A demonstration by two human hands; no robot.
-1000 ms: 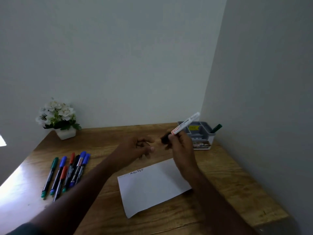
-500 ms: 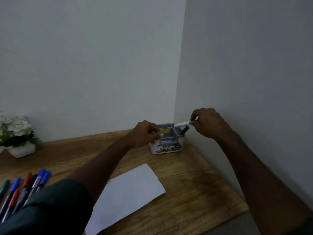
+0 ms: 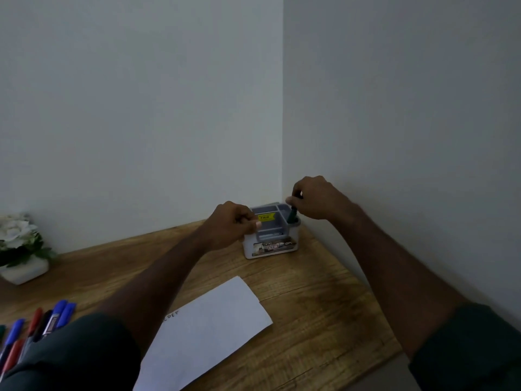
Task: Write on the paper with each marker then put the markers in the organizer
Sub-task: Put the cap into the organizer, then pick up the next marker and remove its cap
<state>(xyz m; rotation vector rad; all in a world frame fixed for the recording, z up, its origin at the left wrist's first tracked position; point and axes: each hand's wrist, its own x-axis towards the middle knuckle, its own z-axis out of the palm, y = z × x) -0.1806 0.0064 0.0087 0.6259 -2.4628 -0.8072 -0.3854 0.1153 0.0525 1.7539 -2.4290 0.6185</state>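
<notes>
Our right hand [image 3: 315,197] is pinched shut over the organizer [image 3: 272,235] in the worktop [image 3: 324,300] corner, on a dark marker [image 3: 292,214] standing in its right compartment, our left hand [image 3: 232,225] fisted just beside, whether holding anything we cannot tell, paper [image 3: 208,328] nearer us.

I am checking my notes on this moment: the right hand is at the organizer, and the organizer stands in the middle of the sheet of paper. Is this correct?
Not quite. The right hand is at the organizer, but the head view shows the organizer standing on the bare wooden table in the corner by the walls, apart from the sheet of paper, which lies nearer the person.
</notes>
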